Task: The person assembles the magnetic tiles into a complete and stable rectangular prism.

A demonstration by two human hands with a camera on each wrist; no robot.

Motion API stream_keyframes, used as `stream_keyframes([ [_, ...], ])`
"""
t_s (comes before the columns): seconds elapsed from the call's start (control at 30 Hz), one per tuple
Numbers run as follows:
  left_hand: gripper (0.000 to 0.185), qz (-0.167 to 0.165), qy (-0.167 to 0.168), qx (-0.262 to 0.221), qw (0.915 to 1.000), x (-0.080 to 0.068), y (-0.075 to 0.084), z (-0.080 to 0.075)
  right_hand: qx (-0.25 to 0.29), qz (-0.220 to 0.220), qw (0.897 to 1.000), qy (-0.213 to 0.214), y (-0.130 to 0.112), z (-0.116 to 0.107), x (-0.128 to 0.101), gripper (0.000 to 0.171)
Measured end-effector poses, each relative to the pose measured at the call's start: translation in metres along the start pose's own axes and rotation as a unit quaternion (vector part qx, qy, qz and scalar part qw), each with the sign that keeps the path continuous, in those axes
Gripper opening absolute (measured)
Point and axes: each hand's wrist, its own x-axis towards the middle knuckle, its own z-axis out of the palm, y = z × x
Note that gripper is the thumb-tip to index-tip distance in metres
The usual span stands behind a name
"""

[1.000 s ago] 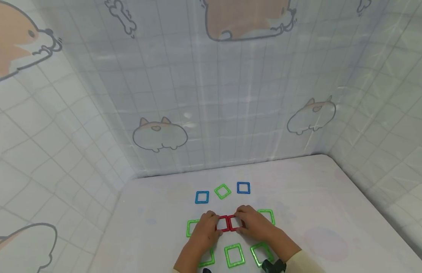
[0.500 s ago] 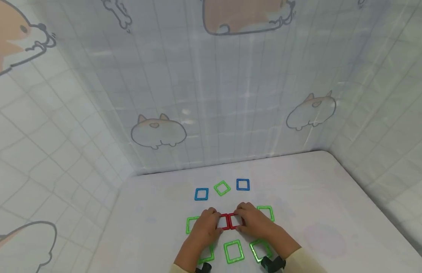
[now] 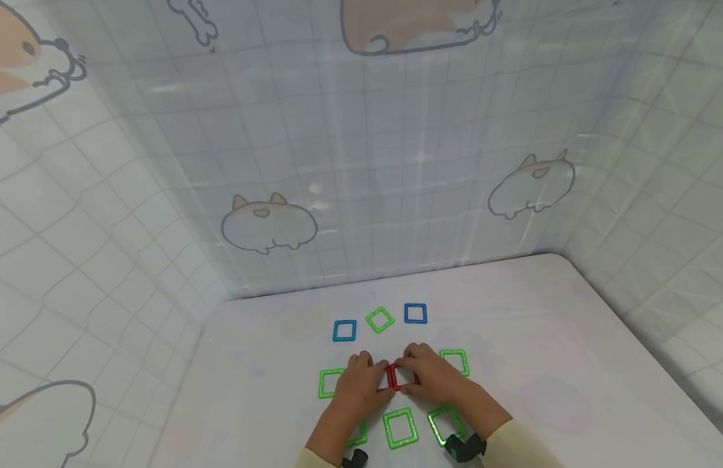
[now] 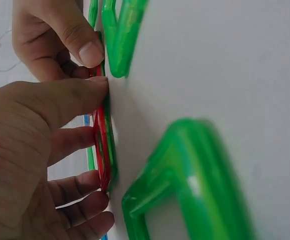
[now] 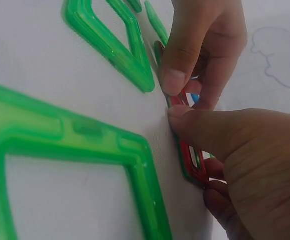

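Soft, even light with faint shadows; pale glare streaks the backdrop (image 3: 396, 162). Wide-angle bending at head-view edges; nearest green frame (image 4: 185, 190) blurs.

Both hands' fingers (image 3: 367, 374) hide most of the red squares (image 3: 393, 377).

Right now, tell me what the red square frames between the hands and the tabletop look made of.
Red square frames: likely glossy translucent moulded plastic, thin-edged with shiny highlights. White tabletop: seemingly a matte cloth or vinyl cover with faint printed shapes; which one is unclear.

Glossy translucent plastic red frames (image 3: 393, 377)
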Motion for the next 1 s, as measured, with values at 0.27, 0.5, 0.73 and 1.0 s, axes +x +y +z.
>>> stream_keyframes([
  [0.27, 0.055, 0.014, -0.009, 0.008, 0.9998, 0.0033, -0.0003, 0.0044, 0.0, 0.001, 1.0, -0.021, 0.0018, -0.0036, 0.001, 0.046],
  [0.5, 0.056, 0.006, -0.011, 0.009, 0.9999, 0.0029, 0.0028, 0.0076, 0.008, 0.006, 1.0, -0.022, 0.0007, -0.0064, -0.0014, 0.044],
  [0.73, 0.056, 0.01, -0.012, -0.001, 0.9999, 0.0004, 0.005, 0.0079, -0.003, 0.008, 1.0, -0.015, 0.0031, -0.0063, -0.0045, 0.042],
  [1.0, 0.073, -0.005, 0.005, -0.048, 0.9988, -0.0035, 0.0005, 0.0085, -0.005, 0.007, 1.0, -0.007, 0.0054, -0.006, -0.0056, 0.045],
])
